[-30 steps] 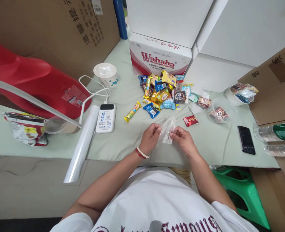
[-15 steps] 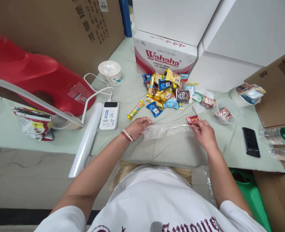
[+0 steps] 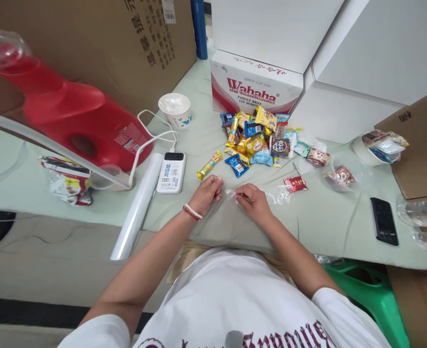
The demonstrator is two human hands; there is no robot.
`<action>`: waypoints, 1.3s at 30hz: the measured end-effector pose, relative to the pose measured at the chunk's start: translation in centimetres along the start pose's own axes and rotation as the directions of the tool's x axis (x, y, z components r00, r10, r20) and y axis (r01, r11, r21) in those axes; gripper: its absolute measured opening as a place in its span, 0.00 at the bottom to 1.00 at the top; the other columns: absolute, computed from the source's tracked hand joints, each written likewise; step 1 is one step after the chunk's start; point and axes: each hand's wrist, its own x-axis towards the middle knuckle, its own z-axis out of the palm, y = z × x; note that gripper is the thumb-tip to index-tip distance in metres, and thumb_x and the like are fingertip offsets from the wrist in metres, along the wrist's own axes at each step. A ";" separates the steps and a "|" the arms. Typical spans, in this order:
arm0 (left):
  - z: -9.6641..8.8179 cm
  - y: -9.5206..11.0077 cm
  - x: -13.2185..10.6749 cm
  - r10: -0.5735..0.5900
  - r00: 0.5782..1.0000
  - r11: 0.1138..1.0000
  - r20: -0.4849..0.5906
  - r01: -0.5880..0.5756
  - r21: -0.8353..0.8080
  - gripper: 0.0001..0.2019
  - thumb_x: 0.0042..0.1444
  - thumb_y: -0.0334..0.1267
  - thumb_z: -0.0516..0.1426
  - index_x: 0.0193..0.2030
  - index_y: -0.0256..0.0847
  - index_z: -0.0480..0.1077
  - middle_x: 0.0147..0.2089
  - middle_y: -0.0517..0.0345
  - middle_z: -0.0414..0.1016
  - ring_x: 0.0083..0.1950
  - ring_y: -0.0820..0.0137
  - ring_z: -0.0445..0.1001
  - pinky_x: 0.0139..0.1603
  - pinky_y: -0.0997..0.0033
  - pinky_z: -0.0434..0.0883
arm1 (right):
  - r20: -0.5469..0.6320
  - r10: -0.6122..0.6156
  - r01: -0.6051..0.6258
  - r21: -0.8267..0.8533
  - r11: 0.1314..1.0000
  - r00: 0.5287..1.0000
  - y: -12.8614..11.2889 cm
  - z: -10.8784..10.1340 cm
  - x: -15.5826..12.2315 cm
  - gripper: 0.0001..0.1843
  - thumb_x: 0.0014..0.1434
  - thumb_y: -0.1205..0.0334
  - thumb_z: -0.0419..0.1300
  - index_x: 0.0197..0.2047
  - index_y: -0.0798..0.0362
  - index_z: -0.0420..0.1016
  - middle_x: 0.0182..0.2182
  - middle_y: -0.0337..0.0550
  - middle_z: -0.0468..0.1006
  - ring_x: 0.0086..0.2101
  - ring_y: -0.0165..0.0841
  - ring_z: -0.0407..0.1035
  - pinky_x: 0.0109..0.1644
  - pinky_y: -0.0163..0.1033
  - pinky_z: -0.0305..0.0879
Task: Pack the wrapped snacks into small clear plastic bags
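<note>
A crumpled piece of clear plastic film (image 3: 279, 195) stretches sideways across the table just in front of me. My left hand (image 3: 206, 194) is closed in a pinch at its left end. Close beside it, my right hand (image 3: 254, 203) pinches the film between thumb and fingers, and the rest trails out to the right. A red snack packet (image 3: 296, 183) lies at the trailing end. Beyond my hands is a heap of wrapped snacks (image 3: 255, 142), with a yellow-wrapped stick (image 3: 209, 165) and a blue packet (image 3: 237, 165) at its near edge.
To the left are a white plastic roll (image 3: 137, 208), a power bank (image 3: 171, 173) with a cable, a paper cup (image 3: 176, 110) and a red jug (image 3: 86, 121). A Wahaha box (image 3: 255, 82) stands behind. A snack bowl (image 3: 371, 154) and a phone (image 3: 384, 221) are on the right.
My right hand has moved left along the plastic film, close to my left hand. The film was held stretched between both hands; now part trails right. The view has shifted slightly.
</note>
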 end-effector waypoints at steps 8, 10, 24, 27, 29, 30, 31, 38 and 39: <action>0.8 -0.6 -2.1 0.155 0.986 0.983 0.067 -0.161 0.092 0.23 0.44 0.56 0.72 0.33 0.38 0.76 0.29 0.61 0.73 0.31 0.74 0.66 0.33 0.73 0.63 | -0.012 0.253 -0.235 0.333 0.913 0.967 -0.9 -1.5 -0.1 0.13 0.60 0.46 0.67 0.37 0.47 0.82 0.31 0.40 0.78 0.31 0.34 0.68 0.38 0.40 0.65; 0.7 -0.6 -2.0 0.106 0.988 0.992 0.108 -0.113 0.058 0.22 0.47 0.56 0.70 0.33 0.38 0.74 0.26 0.64 0.69 0.27 0.77 0.61 0.29 0.75 0.59 | 0.047 0.352 -0.333 0.464 0.821 0.935 -0.9 -2.1 -0.2 0.17 0.58 0.43 0.69 0.37 0.48 0.81 0.29 0.39 0.76 0.29 0.32 0.66 0.35 0.38 0.63; 3.4 -1.6 -1.7 0.149 0.988 0.988 0.052 -0.151 0.040 0.29 0.39 0.48 0.75 0.45 0.41 0.71 0.50 0.52 0.77 0.52 0.64 0.76 0.52 0.64 0.73 | -0.065 0.463 -0.387 0.452 0.803 0.884 -1.6 -4.5 -0.2 0.17 0.61 0.44 0.65 0.37 0.49 0.72 0.25 0.34 0.71 0.25 0.28 0.63 0.29 0.33 0.61; 4.3 -2.0 -1.5 0.125 0.986 0.992 0.112 -0.127 0.007 0.22 0.41 0.49 0.74 0.36 0.38 0.73 0.38 0.56 0.79 0.43 0.66 0.77 0.49 0.64 0.73 | -0.095 0.523 -0.414 0.500 0.761 0.847 -2.1 -5.1 0.0 0.18 0.58 0.44 0.67 0.36 0.49 0.71 0.22 0.31 0.68 0.21 0.27 0.58 0.23 0.32 0.54; 4.4 -2.1 -1.5 0.084 0.988 0.990 0.131 -0.068 -0.126 0.22 0.43 0.50 0.74 0.34 0.39 0.72 0.34 0.58 0.78 0.39 0.68 0.77 0.47 0.64 0.74 | -0.103 0.577 -0.423 0.578 0.698 0.810 -2.1 -5.9 0.1 0.20 0.54 0.44 0.69 0.35 0.49 0.69 0.21 0.30 0.67 0.19 0.26 0.56 0.20 0.32 0.51; 4.3 -2.0 -1.6 0.067 0.988 0.983 0.138 -0.042 -0.177 0.22 0.42 0.50 0.74 0.34 0.39 0.72 0.33 0.59 0.78 0.38 0.69 0.78 0.46 0.64 0.74 | -0.101 0.602 -0.429 0.608 0.668 0.792 -2.0 -6.4 0.1 0.21 0.52 0.43 0.70 0.34 0.48 0.68 0.21 0.29 0.66 0.18 0.25 0.55 0.19 0.32 0.50; 4.2 -1.9 -1.6 0.053 0.987 0.978 0.148 -0.022 -0.206 0.23 0.42 0.50 0.74 0.35 0.38 0.72 0.32 0.59 0.78 0.37 0.70 0.77 0.45 0.65 0.74 | -0.105 0.620 -0.432 0.627 0.649 0.778 -1.9 -6.8 0.0 0.22 0.51 0.43 0.71 0.34 0.48 0.68 0.21 0.29 0.66 0.18 0.25 0.54 0.18 0.32 0.49; 3.4 -0.2 -1.6 0.026 0.984 0.949 0.177 0.032 -0.315 0.21 0.42 0.44 0.75 0.36 0.38 0.72 0.29 0.63 0.75 0.32 0.75 0.73 0.40 0.71 0.72 | 0.072 0.464 -0.456 0.371 0.809 0.883 -1.2 -9.7 -2.5 0.34 0.47 0.49 0.78 0.55 0.47 0.76 0.36 0.37 0.78 0.32 0.31 0.70 0.34 0.35 0.67; 3.2 0.0 -1.6 0.028 0.985 0.947 0.171 0.029 -0.321 0.21 0.43 0.44 0.75 0.36 0.39 0.72 0.30 0.63 0.74 0.33 0.75 0.73 0.40 0.71 0.72 | 0.113 0.457 -0.467 0.331 0.820 0.882 -0.9 -10.1 -2.9 0.33 0.46 0.50 0.78 0.55 0.48 0.78 0.36 0.38 0.79 0.33 0.32 0.71 0.36 0.36 0.68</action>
